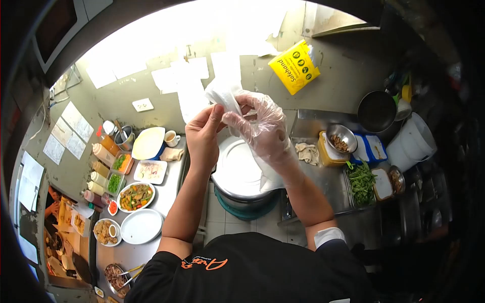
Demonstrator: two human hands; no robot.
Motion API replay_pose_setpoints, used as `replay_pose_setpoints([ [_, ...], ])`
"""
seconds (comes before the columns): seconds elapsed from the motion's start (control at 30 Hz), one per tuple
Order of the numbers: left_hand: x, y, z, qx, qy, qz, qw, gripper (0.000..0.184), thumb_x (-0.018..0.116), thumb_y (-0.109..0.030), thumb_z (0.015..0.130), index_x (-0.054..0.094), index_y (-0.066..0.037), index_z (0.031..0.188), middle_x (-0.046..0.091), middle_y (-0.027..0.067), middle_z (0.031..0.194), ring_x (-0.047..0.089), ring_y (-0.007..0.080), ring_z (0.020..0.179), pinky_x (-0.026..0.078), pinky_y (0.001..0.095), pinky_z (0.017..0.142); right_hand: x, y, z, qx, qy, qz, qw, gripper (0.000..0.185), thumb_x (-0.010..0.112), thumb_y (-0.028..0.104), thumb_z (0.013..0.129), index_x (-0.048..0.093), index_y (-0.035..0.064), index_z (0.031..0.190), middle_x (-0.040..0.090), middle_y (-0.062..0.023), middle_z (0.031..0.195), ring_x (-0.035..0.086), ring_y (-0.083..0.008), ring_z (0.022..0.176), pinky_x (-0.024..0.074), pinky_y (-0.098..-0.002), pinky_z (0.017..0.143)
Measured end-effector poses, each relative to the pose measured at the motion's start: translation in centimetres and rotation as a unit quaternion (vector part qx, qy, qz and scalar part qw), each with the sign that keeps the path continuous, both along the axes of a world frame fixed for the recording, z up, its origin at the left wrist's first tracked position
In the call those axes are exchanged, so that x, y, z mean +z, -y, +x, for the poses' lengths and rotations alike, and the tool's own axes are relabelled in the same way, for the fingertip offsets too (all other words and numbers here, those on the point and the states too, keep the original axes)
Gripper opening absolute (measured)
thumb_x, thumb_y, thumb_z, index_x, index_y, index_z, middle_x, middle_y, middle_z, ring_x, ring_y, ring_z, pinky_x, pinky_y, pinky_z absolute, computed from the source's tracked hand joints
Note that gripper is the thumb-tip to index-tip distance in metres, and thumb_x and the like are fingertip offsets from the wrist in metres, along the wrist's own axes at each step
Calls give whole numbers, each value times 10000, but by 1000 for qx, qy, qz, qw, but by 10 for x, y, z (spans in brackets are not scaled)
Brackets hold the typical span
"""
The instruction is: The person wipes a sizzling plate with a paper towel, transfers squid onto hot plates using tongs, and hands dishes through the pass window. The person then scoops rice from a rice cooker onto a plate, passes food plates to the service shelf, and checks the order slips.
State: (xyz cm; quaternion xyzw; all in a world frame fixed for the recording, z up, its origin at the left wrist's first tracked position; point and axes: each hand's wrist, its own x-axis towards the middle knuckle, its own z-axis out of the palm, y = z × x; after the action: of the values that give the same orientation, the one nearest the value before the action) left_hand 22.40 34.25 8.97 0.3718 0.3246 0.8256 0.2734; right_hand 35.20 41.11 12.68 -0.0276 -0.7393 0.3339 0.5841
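Up above the pot (235,164), the left hand (203,130), bare, pinched the plastic (222,95) tight; the gloved right hand (265,130) closed its fingertips alongside. Featherlight, limp, slippery, easily torn, it seemed, and best gripped by its bunched edge!

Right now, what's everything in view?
Filmy plastic: 1, white, between hands
Safehand packet: 1, yellow, wall
Papers: several, white, walls
Squeeze bottles: several, mixed, left counter
Cup: 1, white, left counter
Plates: 3, white, left counter
Food tubs: several, mixed, both counters
Tongs: 1, silver-yellow, lower left
Lidded pot: 1, silver, below hands
Leafy greens: 1 tray, green, right counter
Steel bowls: 2, silver, right counter
Frying pan: 1, black, right
Bucket: 1, white, right
Left hand: 1, bare, pinching plastic
Right hand: 1, clear-gloved, at plastic
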Motion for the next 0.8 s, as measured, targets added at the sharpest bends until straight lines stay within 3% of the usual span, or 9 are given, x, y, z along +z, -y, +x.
replay_pose_setpoints([
  [0.17,21,-4,4,33,-63,-8,997,215,657,-138,949,692,47,1053,719,97,955,679,131,831,573,315,744,17,-7,8,-67,18,93,993,261,759,52,844,662,-42,1067,678,-150,929,686,-208,766,556,-320,648],
  [0.37,34,-13,10,58,-61,-9,996,222,747,-165,891,720,26,1000,696,25,837,596,75,738,464,207,684,17,-20,6,-70,-12,81,994,259,754,72,847,687,-10,1084,692,-145,936,655,-219,731,527,-317,652],
  [0.47,36,-14,9,120,-138,-51,982,172,721,-132,900,694,33,939,673,17,820,565,62,705,457,203,659,12,-30,5,-157,-50,128,978,129,678,15,861,673,0,989,666,-203,915,656,-368,796,536,-401,697],
  [0.5,44,-15,19,118,-83,-24,989,128,692,-97,913,664,20,954,657,21,817,573,63,706,477,215,651,11,-39,6,-161,-52,136,976,199,665,-4,866,631,-1,1062,665,-165,910,650,-329,791,524,-386,703],
  [0.53,46,-16,16,121,-111,35,986,68,649,-61,927,610,-6,938,631,17,814,582,63,727,500,225,650,6,-44,10,-295,-82,211,928,219,642,-11,885,604,2,1100,660,-139,914,642,-295,794,518,-370,720],
  [0.63,89,-4,2,405,-296,94,860,121,606,-71,943,506,-27,891,485,10,776,430,89,687,361,236,609,26,-49,39,-147,-121,13,982,200,549,-13,951,560,7,1150,650,-87,926,622,-220,816,505,-342,787],
  [0.73,193,8,10,644,-299,210,672,153,667,-98,922,557,6,951,607,86,850,562,154,723,470,302,657,51,-50,70,-24,-85,27,996,133,529,76,999,576,38,1117,637,-63,1027,606,-154,931,498,-299,835],
  [0.77,229,-5,12,561,-317,330,690,171,663,-109,914,585,16,1000,625,130,948,592,230,821,489,364,742,47,-56,77,8,-53,50,997,123,537,118,1010,584,54,1103,628,-54,1075,597,-129,979,496,-281,842],
  [0.8,283,-17,21,565,-432,324,624,199,672,-109,888,603,17,1027,632,162,998,607,273,876,501,390,777,43,-56,79,38,-50,-22,998,168,505,123,1023,608,34,1122,625,-82,1086,594,-154,1023,488,-308,886],
])
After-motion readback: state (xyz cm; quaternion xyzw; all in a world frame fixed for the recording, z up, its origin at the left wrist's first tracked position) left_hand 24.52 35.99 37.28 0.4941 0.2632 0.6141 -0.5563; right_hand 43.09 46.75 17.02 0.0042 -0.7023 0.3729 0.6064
